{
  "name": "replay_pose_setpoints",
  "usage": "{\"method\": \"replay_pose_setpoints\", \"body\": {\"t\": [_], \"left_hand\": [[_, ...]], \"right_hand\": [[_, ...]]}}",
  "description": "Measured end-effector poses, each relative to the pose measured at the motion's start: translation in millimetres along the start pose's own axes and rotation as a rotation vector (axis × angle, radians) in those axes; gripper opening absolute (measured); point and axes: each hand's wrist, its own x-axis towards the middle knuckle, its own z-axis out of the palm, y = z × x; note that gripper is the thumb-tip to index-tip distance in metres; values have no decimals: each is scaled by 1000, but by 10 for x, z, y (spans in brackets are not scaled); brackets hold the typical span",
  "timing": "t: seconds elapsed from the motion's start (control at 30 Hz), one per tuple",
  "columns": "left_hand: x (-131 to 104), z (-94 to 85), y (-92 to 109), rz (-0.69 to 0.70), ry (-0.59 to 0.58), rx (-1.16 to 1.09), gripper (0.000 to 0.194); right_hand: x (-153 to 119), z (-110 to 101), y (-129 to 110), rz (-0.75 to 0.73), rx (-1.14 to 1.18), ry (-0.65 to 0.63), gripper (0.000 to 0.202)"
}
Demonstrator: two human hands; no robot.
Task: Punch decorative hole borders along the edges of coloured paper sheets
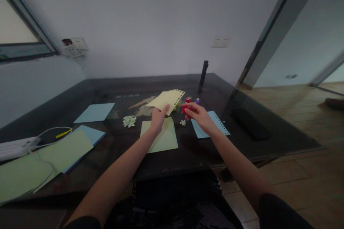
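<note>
My left hand [159, 117] is closed on a pale yellow loose-leaf sheet [168, 99] with punched holes along its right edge, held tilted above the table. Small red toy pieces [185, 108] show between the thumb and fingers of my right hand [199, 115], which is closed around them just right of the sheet. Behind that hand stand another red toy [188, 99] and a purple toy [197, 100] with an eye-like spot. Something green, partly hidden, sits by the sheet's lower right edge. Another yellow sheet [163, 137] lies flat below my hands.
Pale puzzle-like pieces [129, 121] lie heaped at left, with a smaller cluster [182, 122] nearer the middle. Blue sheets [94, 112] lie at both sides. A black upright object [203, 77] stands at the back, a dark flat case [251, 123] lies right, and a white power strip [16, 148] left.
</note>
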Motion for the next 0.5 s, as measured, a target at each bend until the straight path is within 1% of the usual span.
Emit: {"method": "replay_pose_setpoints", "body": {"t": [0.07, 0.13, 0.2, 0.27, 0.3, 0.37, 0.43, 0.5], "left_hand": [[18, -16, 14, -5, 17, -19, 45], [35, -28, 24, -19, 30, -28, 46], [48, -31, 31, -32, 32, -37, 46], [54, -29, 35, -39, 30, -47, 47], [55, -27, 36, -42, 26, -51, 47], [54, -24, 37, -46, 12, -56, 48], [53, -26, 34, -48, 4, -58, 48], [51, -29, 27, -50, -3, -60, 48]], "right_hand": [[-12, -59, -138, -29, 85, 46, 32], [9, -168, -261, -66, 104, 104, 37], [68, -318, -343, -121, 60, 207, 41], [169, -498, -354, -164, -1, 318, 41], [235, -594, -327, -167, -27, 354, 40], [389, -789, -202, -144, -69, 385, 40], [556, -967, 0, -61, -151, 381, 39], [705, -1108, 236, 64, -301, 364, 31]]}}
